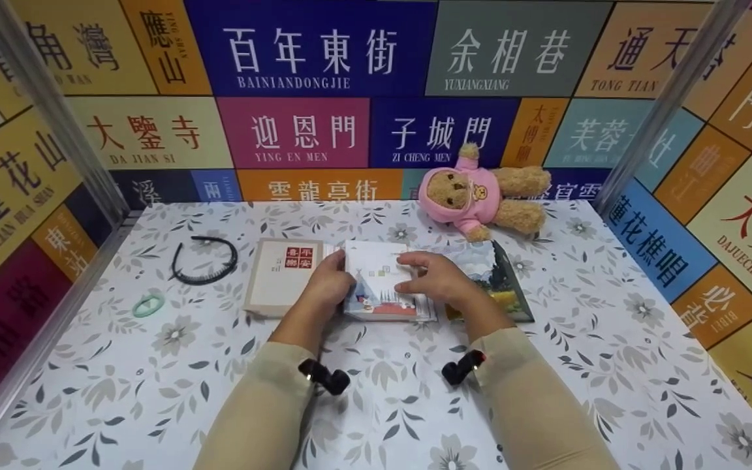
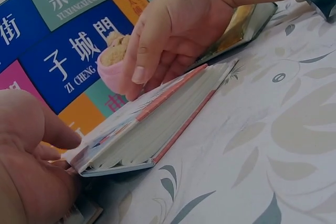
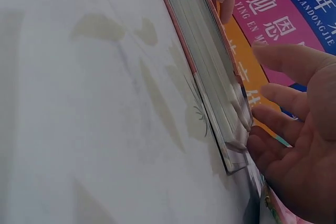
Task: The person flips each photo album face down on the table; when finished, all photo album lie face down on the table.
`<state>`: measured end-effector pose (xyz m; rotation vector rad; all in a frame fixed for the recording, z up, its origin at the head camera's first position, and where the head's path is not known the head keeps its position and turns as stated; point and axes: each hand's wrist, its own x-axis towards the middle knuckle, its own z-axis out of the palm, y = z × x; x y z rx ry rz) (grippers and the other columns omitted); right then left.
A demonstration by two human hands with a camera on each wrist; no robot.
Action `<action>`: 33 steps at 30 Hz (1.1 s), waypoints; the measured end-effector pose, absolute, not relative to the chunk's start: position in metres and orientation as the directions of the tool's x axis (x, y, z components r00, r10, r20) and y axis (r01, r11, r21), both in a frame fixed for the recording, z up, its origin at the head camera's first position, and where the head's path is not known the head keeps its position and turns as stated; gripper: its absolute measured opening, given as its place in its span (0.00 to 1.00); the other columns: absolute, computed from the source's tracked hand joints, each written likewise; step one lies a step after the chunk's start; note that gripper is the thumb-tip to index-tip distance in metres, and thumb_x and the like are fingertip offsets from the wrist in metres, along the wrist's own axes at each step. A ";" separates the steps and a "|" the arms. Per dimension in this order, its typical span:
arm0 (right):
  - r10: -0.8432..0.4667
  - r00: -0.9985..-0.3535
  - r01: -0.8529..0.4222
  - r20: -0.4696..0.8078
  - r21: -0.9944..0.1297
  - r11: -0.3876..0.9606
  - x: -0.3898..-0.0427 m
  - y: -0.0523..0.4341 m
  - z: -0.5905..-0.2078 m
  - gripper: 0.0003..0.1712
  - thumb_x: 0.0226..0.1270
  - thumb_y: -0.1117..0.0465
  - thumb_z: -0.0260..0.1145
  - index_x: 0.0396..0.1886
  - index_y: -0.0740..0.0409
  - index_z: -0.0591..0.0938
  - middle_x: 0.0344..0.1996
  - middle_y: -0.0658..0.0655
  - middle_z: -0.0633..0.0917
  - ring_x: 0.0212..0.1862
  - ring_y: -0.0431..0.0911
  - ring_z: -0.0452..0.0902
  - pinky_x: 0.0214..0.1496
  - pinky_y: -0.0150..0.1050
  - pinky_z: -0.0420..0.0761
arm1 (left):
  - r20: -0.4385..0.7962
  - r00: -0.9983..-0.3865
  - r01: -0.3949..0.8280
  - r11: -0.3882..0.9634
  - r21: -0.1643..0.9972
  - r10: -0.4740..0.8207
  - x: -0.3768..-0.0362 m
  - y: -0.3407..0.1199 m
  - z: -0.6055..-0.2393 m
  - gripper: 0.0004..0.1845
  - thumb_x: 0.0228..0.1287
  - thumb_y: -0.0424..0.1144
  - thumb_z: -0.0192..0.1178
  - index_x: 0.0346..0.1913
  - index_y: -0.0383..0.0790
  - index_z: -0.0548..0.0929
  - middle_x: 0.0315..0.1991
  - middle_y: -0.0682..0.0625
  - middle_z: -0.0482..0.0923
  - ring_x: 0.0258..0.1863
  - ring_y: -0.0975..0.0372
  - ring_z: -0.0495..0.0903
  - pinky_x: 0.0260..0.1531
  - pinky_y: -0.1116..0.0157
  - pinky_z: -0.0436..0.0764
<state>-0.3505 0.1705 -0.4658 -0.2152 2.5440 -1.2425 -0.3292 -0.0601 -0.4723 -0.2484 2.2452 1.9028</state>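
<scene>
- Hands meet over a thick white-covered book (image 1: pixel 379 287) lying flat on the floral tablecloth (image 1: pixel 154 391), near the middle of the table.
- Left hand (image 1: pixel 329 282) grips the book's left edge — the left wrist view shows its thumb (image 2: pixel 58 129) on top of the cover near the corner and the other fingers tucked under, with the cover lifted a little off the page block.
- Right hand (image 1: pixel 438 279) rests on the book's right side with fingers stretched out and relaxed; in the right wrist view the fingertips (image 3: pixel 262 114) lie against the page edges, though whether they press or only touch is hard to tell from that angle.
- Book's spine edge shows a pink-red strip along the cover, and the page block (image 2: pixel 152 135) is pale and thick.
- Second book, beige with a red seal (image 1: pixel 281 274), lies just left of the held one, partly under the left hand.
- Third book with a dark landscape cover (image 1: pixel 503 274) lies just to the right, partly beneath the right hand and wrist.
- Teddy bear in a pink hoodie (image 1: pixel 480 192) lies on its side behind the books, near the back wall.
- Black headband (image 1: pixel 206 261) sits to the left, well apart from the books, and a pale green ring (image 1: pixel 148 305) lies nearer the left edge.
- Walls around the table carry coloured panels of Chinese place names.
</scene>
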 end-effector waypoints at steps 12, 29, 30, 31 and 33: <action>-0.372 -0.923 -0.184 -0.100 -0.735 0.653 -0.346 0.166 -0.467 0.42 0.50 0.45 0.78 0.67 0.44 0.76 0.74 0.42 0.67 0.76 0.51 0.60 0.79 0.50 0.58 | -0.267 -0.964 -0.267 0.019 0.964 -0.012 -0.327 -0.061 -0.460 0.43 0.54 0.22 0.52 0.76 0.44 0.60 0.76 0.49 0.61 0.71 0.57 0.66 0.72 0.59 0.67; -0.446 -0.891 -0.208 -0.085 -0.797 0.567 -0.334 0.153 -0.457 0.45 0.61 0.38 0.69 0.75 0.43 0.66 0.79 0.48 0.56 0.80 0.51 0.48 0.81 0.52 0.50 | -0.223 -0.974 -0.204 -0.266 0.942 -0.045 -0.325 -0.061 -0.444 0.29 0.63 0.35 0.53 0.68 0.55 0.74 0.68 0.58 0.72 0.63 0.62 0.74 0.65 0.61 0.73; -0.439 -0.895 -0.208 -0.078 -0.798 0.566 -0.333 0.153 -0.455 0.43 0.61 0.38 0.69 0.74 0.42 0.66 0.78 0.48 0.58 0.80 0.51 0.49 0.81 0.53 0.51 | -0.219 -0.975 -0.203 -0.285 0.937 -0.026 -0.324 -0.060 -0.443 0.28 0.65 0.36 0.52 0.68 0.56 0.74 0.68 0.58 0.72 0.63 0.61 0.75 0.63 0.60 0.75; -0.429 -0.901 -0.210 -0.069 -0.796 0.568 -0.332 0.152 -0.454 0.42 0.61 0.38 0.69 0.74 0.40 0.67 0.77 0.48 0.59 0.79 0.52 0.50 0.80 0.54 0.51 | -0.215 -0.977 -0.203 -0.296 0.933 -0.009 -0.323 -0.059 -0.442 0.27 0.66 0.37 0.50 0.68 0.58 0.74 0.67 0.58 0.73 0.62 0.60 0.76 0.62 0.59 0.76; -0.415 -0.909 -0.220 -0.044 -0.794 0.566 -0.329 0.149 -0.449 0.40 0.61 0.38 0.68 0.72 0.38 0.69 0.76 0.49 0.61 0.79 0.52 0.51 0.79 0.56 0.52 | -0.193 -0.981 -0.191 -0.310 0.931 0.025 -0.320 -0.058 -0.439 0.26 0.69 0.38 0.48 0.68 0.60 0.73 0.65 0.57 0.75 0.61 0.59 0.78 0.60 0.57 0.78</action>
